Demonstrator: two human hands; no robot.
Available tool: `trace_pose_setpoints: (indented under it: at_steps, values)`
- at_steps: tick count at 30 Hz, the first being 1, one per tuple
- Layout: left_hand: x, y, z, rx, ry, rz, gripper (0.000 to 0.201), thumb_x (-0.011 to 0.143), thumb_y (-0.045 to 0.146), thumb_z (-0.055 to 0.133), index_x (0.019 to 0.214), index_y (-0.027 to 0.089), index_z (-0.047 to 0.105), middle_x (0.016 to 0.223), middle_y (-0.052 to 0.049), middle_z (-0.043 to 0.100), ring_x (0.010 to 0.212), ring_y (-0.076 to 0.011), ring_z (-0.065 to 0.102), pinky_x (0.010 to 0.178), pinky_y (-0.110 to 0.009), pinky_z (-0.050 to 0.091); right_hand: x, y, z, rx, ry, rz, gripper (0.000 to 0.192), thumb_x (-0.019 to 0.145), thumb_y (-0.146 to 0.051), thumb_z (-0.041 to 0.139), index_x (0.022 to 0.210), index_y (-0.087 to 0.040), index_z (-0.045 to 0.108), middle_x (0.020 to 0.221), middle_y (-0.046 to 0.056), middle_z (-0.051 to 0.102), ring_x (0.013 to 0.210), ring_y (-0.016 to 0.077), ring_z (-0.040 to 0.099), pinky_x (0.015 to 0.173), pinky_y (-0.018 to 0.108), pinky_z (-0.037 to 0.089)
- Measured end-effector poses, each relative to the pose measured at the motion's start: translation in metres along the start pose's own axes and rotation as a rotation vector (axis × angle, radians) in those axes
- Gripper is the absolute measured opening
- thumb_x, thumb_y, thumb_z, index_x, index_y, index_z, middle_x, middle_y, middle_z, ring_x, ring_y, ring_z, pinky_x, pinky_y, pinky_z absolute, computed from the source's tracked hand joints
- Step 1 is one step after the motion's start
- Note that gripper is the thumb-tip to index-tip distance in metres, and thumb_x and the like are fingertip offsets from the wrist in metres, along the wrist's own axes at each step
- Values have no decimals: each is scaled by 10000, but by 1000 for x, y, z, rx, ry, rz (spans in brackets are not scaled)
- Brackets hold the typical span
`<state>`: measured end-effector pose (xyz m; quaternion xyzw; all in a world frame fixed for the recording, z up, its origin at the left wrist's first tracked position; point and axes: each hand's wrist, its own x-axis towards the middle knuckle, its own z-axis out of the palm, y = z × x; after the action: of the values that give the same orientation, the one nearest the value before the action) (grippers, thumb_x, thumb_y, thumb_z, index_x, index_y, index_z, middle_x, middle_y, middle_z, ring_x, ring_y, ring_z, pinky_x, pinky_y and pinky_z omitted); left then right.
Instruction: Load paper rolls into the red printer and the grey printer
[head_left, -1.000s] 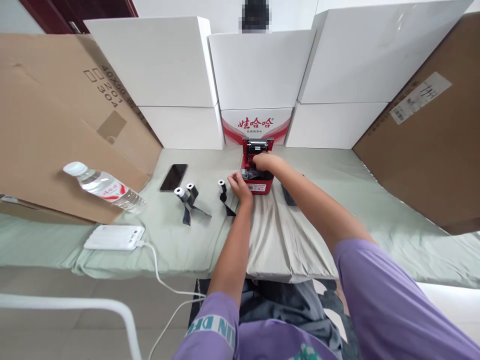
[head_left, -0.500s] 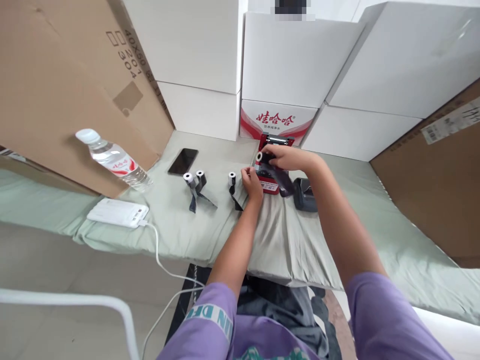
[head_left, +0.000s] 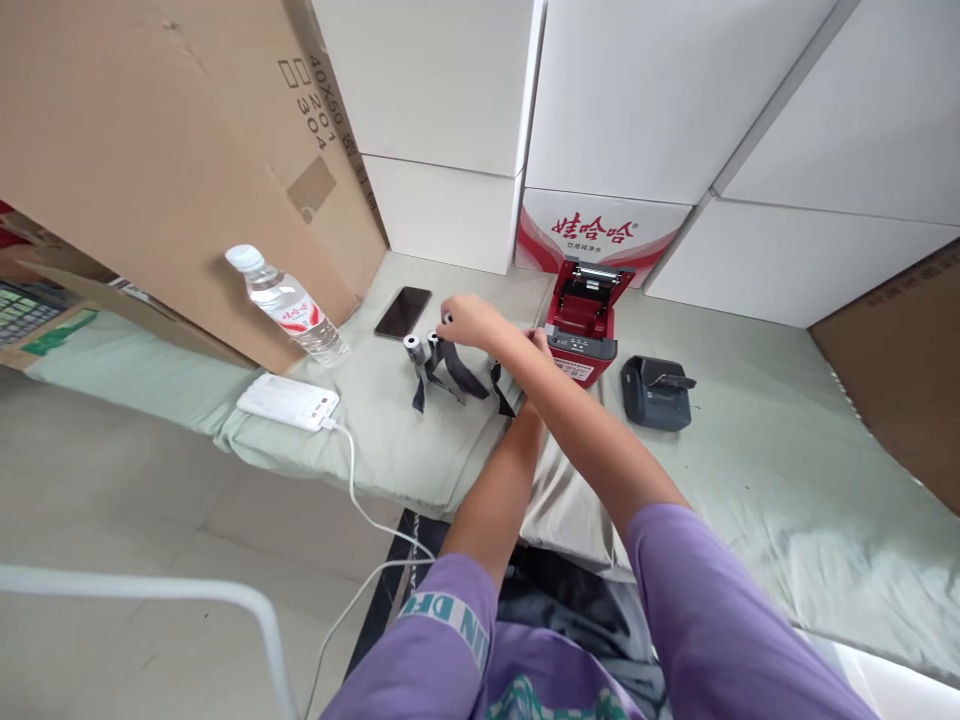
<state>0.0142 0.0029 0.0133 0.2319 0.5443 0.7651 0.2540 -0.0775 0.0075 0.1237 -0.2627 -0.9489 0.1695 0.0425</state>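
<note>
My right hand is closed around a small paper roll, whose white end with a dark core shows at the fingers. A dark strip hangs from it. Beneath it on the cloth stand two similar rolls, dark tails trailing. Another dark tail lies by my forearm, its roll hidden. My right forearm crosses over the left one. My left hand, partly covered, has its fingers closed on the left edge of a red and black receipt printer. The printer's lid is raised and its paper bay shows.
A dark device with a raised flap sits right of the printer. To the left are a phone, a water bottle and a white power bank with a cable. White boxes line the back; cardboard stands left.
My right hand has moved left from above the printer to the standing rolls, carrying the paper roll. My left hand stays at the printer's left side. The view has shifted.
</note>
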Motion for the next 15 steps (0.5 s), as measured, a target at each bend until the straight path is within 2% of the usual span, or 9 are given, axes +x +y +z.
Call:
trace_pose_setpoints:
  at_steps: [2, 5, 8, 10, 11, 13, 15]
  values:
    - [-5, 7, -3, 27, -10, -4, 333, 1033, 554, 522, 972, 231, 580, 886, -59, 628, 871, -214, 644, 818, -381, 532, 6, -1, 22, -119, -110, 73, 300, 878, -194, 604, 1141, -123, 732, 1173, 202, 747, 1034, 310, 706, 878, 384, 513]
    - [-7, 15, -5, 82, -15, -24, 312, 1047, 516, 506, 1000, 219, 587, 920, -79, 645, 835, -211, 623, 789, -375, 514, 5, 2, 41, -224, -164, 88, 305, 894, -160, 579, 1150, -101, 733, 1196, 223, 737, 1093, 325, 701, 998, 438, 451]
    - [-5, 18, -5, 99, -10, -17, 299, 1057, 480, 493, 988, 204, 582, 969, -100, 655, 859, -212, 619, 817, -371, 514, 3, 5, 41, -237, -50, 50, 358, 979, -264, 499, 1222, -110, 712, 1263, 231, 701, 1197, 369, 636, 1052, 499, 384]
    - [-5, 19, -5, 104, -19, 18, 287, 1053, 472, 504, 980, 205, 578, 968, -104, 651, 897, -219, 618, 845, -370, 514, 4, 5, 36, -231, 26, -18, 405, 988, -255, 459, 1322, -159, 666, 1342, 213, 661, 1281, 395, 554, 1067, 537, 345]
    - [-5, 18, -5, 111, -22, 33, 275, 1053, 466, 504, 981, 210, 577, 964, -101, 648, 912, -224, 615, 861, -377, 511, 5, 4, 34, -228, 15, -59, 427, 969, -217, 466, 1356, -193, 645, 1365, 194, 650, 1308, 403, 517, 1074, 554, 326]
    - [-6, 17, -6, 130, -22, 38, 247, 1061, 444, 483, 996, 224, 575, 957, -93, 644, 921, -234, 610, 890, -404, 503, 9, 0, 33, -224, -89, -131, 513, 898, -117, 499, 1381, -240, 622, 1349, 163, 664, 1318, 407, 484, 1080, 575, 295]
    - [-6, 15, -6, 146, -21, 12, 226, 1071, 414, 455, 1016, 231, 576, 969, -90, 651, 907, -238, 608, 898, -430, 496, 13, -4, 35, -221, -142, -166, 549, 844, -53, 509, 1351, -227, 624, 1260, 162, 703, 1277, 394, 508, 1078, 573, 280]
